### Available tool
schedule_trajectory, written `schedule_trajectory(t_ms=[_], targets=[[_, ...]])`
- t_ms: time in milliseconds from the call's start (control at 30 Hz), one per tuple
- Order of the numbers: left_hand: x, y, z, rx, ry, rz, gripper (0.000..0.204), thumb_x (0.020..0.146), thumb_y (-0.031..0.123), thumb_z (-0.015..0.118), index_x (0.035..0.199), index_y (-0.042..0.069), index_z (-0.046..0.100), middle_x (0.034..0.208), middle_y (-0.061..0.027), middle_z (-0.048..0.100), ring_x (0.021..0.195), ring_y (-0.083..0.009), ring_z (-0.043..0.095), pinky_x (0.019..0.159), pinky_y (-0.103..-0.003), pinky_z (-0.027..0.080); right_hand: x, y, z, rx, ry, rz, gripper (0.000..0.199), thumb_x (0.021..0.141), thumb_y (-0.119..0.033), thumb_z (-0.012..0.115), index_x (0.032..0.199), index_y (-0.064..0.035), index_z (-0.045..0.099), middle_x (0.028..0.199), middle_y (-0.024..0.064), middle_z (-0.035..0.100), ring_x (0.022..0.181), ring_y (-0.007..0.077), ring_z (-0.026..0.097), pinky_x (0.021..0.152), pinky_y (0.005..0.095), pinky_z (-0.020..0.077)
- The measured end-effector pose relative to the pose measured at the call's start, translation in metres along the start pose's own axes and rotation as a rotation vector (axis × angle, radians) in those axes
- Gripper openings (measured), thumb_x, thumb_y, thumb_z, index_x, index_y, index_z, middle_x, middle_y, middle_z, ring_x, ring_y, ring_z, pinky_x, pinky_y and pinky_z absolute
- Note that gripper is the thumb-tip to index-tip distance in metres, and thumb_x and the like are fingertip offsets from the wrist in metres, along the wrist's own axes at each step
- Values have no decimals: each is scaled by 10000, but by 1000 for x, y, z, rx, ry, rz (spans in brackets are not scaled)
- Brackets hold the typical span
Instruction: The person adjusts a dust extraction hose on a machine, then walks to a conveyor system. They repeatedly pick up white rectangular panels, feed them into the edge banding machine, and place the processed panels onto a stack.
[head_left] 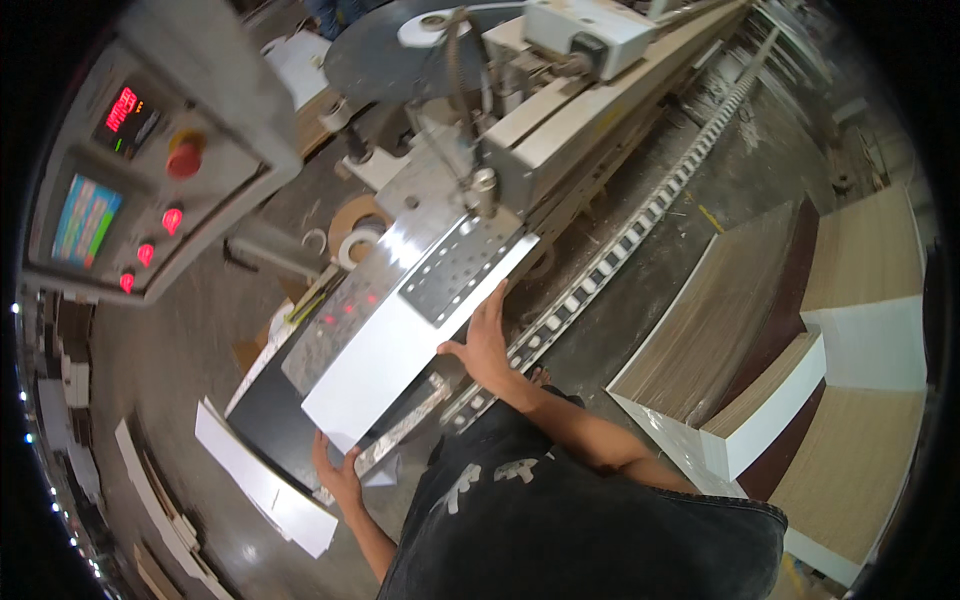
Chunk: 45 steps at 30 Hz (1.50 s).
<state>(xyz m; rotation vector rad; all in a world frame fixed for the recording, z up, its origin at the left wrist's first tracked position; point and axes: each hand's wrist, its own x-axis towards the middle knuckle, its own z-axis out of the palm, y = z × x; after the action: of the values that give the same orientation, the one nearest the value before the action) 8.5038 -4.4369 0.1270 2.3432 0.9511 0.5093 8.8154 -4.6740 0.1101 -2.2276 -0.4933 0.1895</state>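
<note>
A white board (385, 370) lies on the metal bed (342, 312) before you. Your right hand (484, 346) is spread open against its long edge; your left hand (341, 480) touches its near end, whether gripping I cannot tell.

Glowing red characters (121, 109) were shown on a small dark display (139, 128) of the grey control panel (215, 75), too blurred to be read. Nothing could be read on the coloured screen (86, 222) below, nor in the pale print (462, 489) on the black shirt (600, 540).
</note>
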Motion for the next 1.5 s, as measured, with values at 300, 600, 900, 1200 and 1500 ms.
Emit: schedule_trajectory(t_ms=[300, 600, 900, 1200, 1500], targets=[[28, 42, 70, 132, 37, 147, 733, 727, 383, 880, 1290, 19, 585, 1447, -196, 567, 1355, -417, 470, 1137, -546, 310, 61, 52, -65, 27, -27, 102, 1128, 777, -469, 865, 1450, 248, 312, 1651, 358, -83, 1501, 506, 253, 1186, 493, 375], [72, 95, 149, 93, -49, 464, 763, 876, 593, 735, 1215, -56, 520, 1488, -272, 448, 1380, -444, 403, 1156, -624, 233, -12, 114, -185, 404, 327, 352, 581, 966, -335, 711, 1423, -7, 563, 1275, 176, 706, 1161, 278, 693, 992, 399, 530], [92, 135, 253, 282, 37, 517, 975, 943, 729, 514, 1380, -141, 461, 1583, -291, 330, 1488, -456, 284, 1190, -678, 168, -244, 140, -165, 866, 711, 811, 489, 965, -205, 728, 1381, 1, 571, 1044, 109, 734, 876, 166, 700, 729, 280, 556], [52, 225, 207, -167, -394, 817, 495, 962, 263, 663, 1352, -31, 587, 1406, -290, 542, 1345, -442, 470, 1166, -531, 323, -399, 181, -223, 782, 1624, 836, 912, 973, -92, 640, 1631, -52, 8, 1219, 201, 671, 838, 261, 730, 637, 337, 584], [-186, 378, 248, -678, -1458, 539, 399, 1041, 247, 631, 1341, -14, 602, 1302, -136, 671, 1209, -251, 643, 1035, -365, 492, -444, 225, -269, 886, 1426, 657, 949, 985, -77, 640, 1648, -80, -39, 1152, 181, 706, 808, 212, 723, 640, 298, 564]])
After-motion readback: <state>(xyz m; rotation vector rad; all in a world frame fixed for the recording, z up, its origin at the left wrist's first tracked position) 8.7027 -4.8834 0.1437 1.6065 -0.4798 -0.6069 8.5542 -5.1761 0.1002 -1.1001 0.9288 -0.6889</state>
